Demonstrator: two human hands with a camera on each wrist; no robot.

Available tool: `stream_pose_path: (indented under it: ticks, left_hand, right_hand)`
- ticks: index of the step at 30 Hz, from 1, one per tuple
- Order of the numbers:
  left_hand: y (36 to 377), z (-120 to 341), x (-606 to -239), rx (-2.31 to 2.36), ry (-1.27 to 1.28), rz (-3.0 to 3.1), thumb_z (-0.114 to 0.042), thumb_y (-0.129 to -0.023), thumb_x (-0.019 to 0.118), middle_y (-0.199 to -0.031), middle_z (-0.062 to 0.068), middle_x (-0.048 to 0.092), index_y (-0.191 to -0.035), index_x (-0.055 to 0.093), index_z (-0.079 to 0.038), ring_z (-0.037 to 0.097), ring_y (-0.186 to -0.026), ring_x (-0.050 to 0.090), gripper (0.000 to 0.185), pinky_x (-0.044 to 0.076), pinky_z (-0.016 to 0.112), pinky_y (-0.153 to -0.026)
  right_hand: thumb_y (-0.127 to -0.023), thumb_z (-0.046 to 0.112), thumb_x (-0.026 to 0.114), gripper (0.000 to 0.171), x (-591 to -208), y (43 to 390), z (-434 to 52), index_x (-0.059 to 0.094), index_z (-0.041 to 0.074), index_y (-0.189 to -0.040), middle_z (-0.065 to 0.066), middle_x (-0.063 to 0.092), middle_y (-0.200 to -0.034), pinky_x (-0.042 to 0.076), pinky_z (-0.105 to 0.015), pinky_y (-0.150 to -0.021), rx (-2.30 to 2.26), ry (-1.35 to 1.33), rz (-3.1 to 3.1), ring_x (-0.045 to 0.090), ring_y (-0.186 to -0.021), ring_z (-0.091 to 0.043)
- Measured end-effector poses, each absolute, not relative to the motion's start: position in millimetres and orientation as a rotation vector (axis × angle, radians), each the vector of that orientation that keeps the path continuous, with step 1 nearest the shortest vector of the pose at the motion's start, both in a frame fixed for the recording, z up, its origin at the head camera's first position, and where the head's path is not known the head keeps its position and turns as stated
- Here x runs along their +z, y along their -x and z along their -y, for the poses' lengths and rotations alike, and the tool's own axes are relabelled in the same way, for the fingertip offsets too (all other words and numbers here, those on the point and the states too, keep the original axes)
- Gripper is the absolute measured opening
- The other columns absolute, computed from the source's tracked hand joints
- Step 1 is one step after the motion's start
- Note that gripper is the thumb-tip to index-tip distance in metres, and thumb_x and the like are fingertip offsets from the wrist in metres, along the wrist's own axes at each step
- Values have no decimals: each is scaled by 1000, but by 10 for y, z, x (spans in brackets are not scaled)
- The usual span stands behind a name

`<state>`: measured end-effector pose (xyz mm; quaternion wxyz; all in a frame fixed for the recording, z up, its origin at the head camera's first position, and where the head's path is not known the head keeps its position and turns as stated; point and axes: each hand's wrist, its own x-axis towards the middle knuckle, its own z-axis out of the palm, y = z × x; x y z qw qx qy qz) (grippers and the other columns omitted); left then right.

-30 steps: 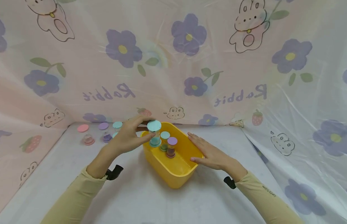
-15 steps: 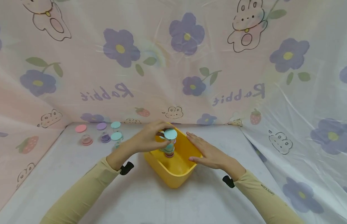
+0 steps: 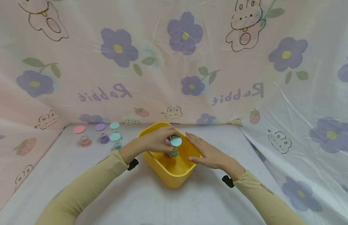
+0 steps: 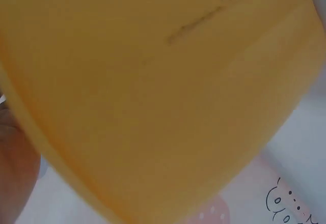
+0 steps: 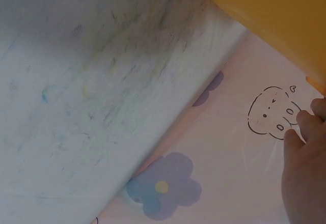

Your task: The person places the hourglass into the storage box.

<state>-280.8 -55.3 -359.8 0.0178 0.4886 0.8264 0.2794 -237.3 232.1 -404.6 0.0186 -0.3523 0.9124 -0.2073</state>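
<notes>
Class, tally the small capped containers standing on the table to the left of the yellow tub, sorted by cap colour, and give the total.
Pink-capped container: 1
Purple-capped container: 1
Light-blue-capped containers: 2
Total: 4

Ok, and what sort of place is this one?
Probably a makeshift recording booth: a rabbit-and-flower printed sheet screens the back and both sides of a white tabletop, where a yellow bin stands. The room beyond isn't visible.
</notes>
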Motion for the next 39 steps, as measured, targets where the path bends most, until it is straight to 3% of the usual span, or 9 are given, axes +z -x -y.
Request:
stream_pose_path:
  ticks: [6, 16, 24, 33, 39]
  left_hand:
    - [2885, 478, -3672, 734, -1456, -2554, -13, -91, 79, -129, 6, 61, -132, 66, -7, 18, -112, 62, 43, 56, 32, -100]
    - [2958, 398, -3721, 544, -1457, -2581, -18, -91, 82, -137, 6, 64, -131, 69, -10, 22, -128, 58, 43, 46, 37, -115]
    - [3019, 344, -3787, 451, -1493, -2594, -21, -90, 83, -135, 4, 66, -129, 70, -13, 20, -118, 59, 42, 50, 34, -106]
    - [3027, 314, -3864, 385, -1481, -2624, -28, -90, 83, -135, 0, 66, -130, 71, -16, 18, -120, 56, 44, 50, 34, -105]
    - [3025, 309, -3878, 388, -1465, -2621, -26, -90, 84, -134, 0, 66, -131, 71, -16, 16, -111, 53, 44, 51, 30, -95]
  right_hand:
    - [-103, 50, 60, 86, -4049, 2385, -2310, 16, 14, -168, 4, 9, -175, 16, -54, -129, -643, 1100, -2828, 14, -160, -25]
    - [-103, 51, 59, 87, -4056, 2392, -2314, 14, 17, -168, 5, 9, -175, 16, -53, -129, -642, 1093, -2823, 13, -160, -24]
    - [-103, 53, 58, 87, -4056, 2390, -2317, 15, 16, -168, 5, 9, -175, 16, -53, -129, -645, 1102, -2825, 13, -160, -24]
    - [-103, 52, 59, 87, -4042, 2375, -2317, 16, 13, -168, 3, 9, -175, 16, -53, -129, -647, 1107, -2823, 13, -160, -24]
    - [-103, 52, 59, 87, -4044, 2372, -2322, 17, 12, -168, 3, 9, -175, 16, -53, -129, -646, 1108, -2825, 13, -160, -24]
